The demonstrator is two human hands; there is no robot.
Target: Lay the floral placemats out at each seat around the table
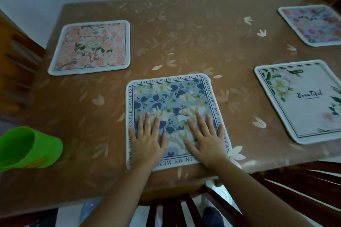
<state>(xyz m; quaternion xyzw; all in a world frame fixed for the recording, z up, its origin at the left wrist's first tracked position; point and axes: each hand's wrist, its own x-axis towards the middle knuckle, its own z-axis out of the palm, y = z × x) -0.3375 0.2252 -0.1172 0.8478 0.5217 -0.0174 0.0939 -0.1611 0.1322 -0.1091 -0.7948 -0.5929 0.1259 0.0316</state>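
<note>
A blue floral placemat (171,97) with a border of printed words lies flat at the table's near edge. My left hand (147,140) and my right hand (206,140) both rest palm down on its near half, fingers spread, gripping nothing. A pink floral placemat (92,48) lies at the far left. A white placemat (302,101) printed "Beautiful" lies at the right. A pink and red floral placemat (313,24) lies at the far right corner, partly cut off by the frame.
The table (184,38) has a brown leaf-patterned cover and stands against a white wall. A green plastic cup (27,149) lies tipped at the near left. Dark wooden chairs (184,212) stand below my arms, at the right and at the left.
</note>
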